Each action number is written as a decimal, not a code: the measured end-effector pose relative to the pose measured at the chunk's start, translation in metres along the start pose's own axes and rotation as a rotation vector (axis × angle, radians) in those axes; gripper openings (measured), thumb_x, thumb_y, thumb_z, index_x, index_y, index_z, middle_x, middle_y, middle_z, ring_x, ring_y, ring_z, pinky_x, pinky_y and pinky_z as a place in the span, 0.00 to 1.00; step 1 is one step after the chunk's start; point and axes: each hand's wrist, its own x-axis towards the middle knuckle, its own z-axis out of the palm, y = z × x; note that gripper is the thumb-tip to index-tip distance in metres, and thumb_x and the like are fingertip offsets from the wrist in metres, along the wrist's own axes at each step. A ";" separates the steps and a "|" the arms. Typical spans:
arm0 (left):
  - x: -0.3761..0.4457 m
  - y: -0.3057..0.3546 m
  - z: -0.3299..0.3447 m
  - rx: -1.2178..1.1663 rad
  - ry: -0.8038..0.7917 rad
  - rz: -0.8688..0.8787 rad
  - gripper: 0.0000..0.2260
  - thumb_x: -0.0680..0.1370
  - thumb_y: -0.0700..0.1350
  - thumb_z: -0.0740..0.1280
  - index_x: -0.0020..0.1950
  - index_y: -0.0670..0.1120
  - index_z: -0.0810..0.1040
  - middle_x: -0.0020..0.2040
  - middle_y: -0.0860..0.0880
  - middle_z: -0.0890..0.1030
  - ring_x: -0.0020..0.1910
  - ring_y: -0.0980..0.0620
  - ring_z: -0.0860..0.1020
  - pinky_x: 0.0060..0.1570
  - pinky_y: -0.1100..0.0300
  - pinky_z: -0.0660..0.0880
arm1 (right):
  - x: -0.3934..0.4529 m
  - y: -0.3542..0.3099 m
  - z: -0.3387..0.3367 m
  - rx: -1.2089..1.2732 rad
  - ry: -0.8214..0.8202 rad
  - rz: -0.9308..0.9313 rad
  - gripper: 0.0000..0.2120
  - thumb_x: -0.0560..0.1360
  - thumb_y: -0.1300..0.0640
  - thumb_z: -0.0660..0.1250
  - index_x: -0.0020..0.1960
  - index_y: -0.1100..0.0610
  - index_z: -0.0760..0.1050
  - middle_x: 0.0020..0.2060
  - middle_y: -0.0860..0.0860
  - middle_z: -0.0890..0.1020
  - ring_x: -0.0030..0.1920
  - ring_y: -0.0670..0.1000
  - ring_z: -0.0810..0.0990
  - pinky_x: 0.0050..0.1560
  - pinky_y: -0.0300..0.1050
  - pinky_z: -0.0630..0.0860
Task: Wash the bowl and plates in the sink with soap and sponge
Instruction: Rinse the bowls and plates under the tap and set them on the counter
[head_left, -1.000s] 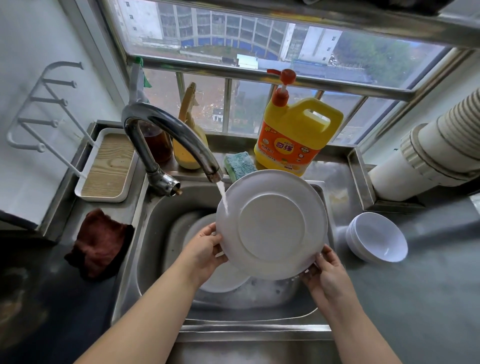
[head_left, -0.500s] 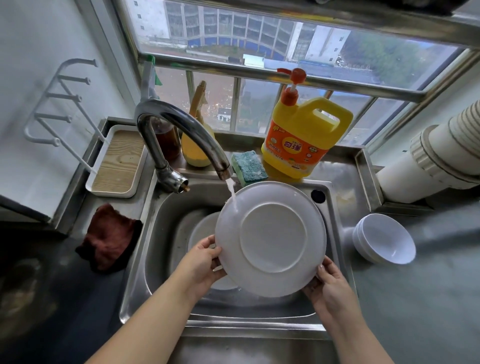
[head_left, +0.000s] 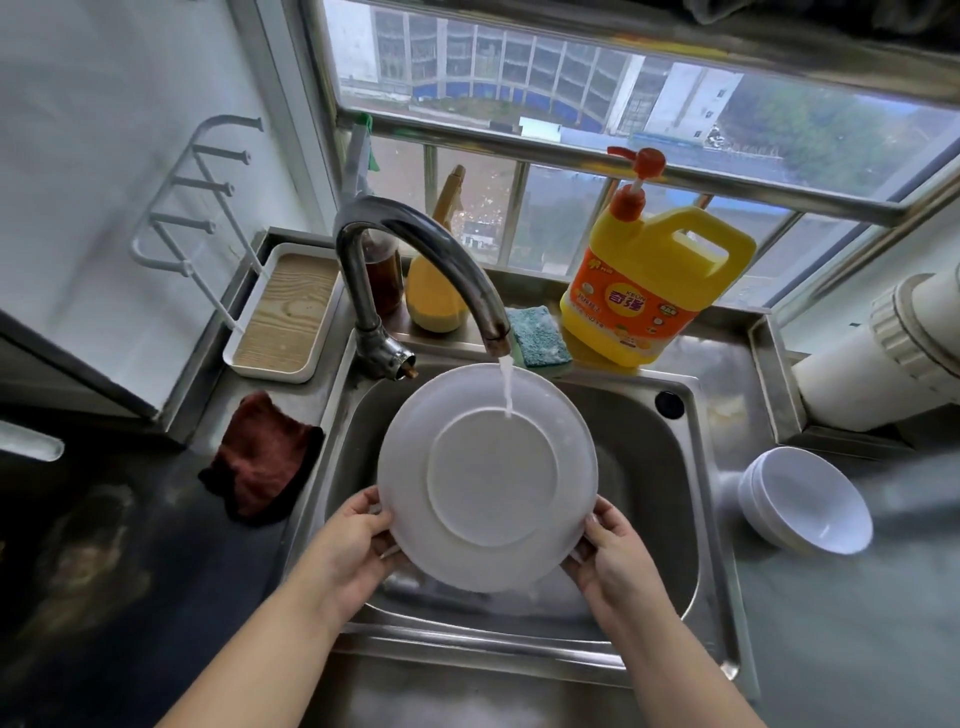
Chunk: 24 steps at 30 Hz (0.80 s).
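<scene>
A white plate (head_left: 488, 475) is held tilted over the steel sink (head_left: 649, 467), its underside facing me. My left hand (head_left: 353, 545) grips its lower left rim and my right hand (head_left: 613, 556) grips its lower right rim. Water from the curved tap (head_left: 421, 249) falls onto the plate's upper part. Under the plate, foam and part of another white dish (head_left: 540, 592) show in the basin. White bowls (head_left: 805, 501) are stacked on the counter to the right. A blue-green sponge (head_left: 537, 335) lies behind the sink beside the yellow soap jug (head_left: 649, 291).
A dark red cloth (head_left: 260, 462) lies on the counter left of the sink. A white tray with a wooden inset (head_left: 283, 317) and a white wall rack (head_left: 192, 208) stand at the back left. A brown bottle (head_left: 384, 275) and a yellow bottle (head_left: 436, 291) stand behind the tap. White ribbed pipes (head_left: 883, 353) lie at the right.
The plate has shifted left under the tap, so the stream now lands on its upper middle instead of its left edge. Both hands have kept their hold on the rim.
</scene>
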 end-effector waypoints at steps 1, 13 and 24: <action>0.001 0.001 -0.003 -0.014 0.009 0.001 0.10 0.81 0.34 0.56 0.50 0.44 0.75 0.42 0.42 0.80 0.41 0.44 0.78 0.39 0.48 0.74 | 0.000 -0.001 0.006 -0.010 -0.011 -0.009 0.11 0.83 0.61 0.54 0.55 0.57 0.75 0.46 0.56 0.82 0.44 0.55 0.80 0.46 0.53 0.79; 0.014 0.003 -0.015 -0.094 0.042 -0.054 0.14 0.81 0.31 0.54 0.49 0.45 0.75 0.33 0.45 0.83 0.40 0.45 0.78 0.42 0.48 0.74 | -0.009 -0.018 0.041 -0.169 -0.067 -0.169 0.11 0.82 0.58 0.56 0.54 0.53 0.77 0.52 0.54 0.81 0.55 0.56 0.79 0.54 0.51 0.78; 0.020 0.013 0.026 -0.034 -0.022 -0.038 0.16 0.80 0.31 0.54 0.61 0.45 0.73 0.46 0.43 0.80 0.43 0.45 0.78 0.42 0.51 0.74 | -0.016 -0.036 0.018 -0.064 -0.051 -0.259 0.11 0.81 0.60 0.57 0.53 0.53 0.77 0.47 0.51 0.83 0.47 0.50 0.81 0.46 0.44 0.80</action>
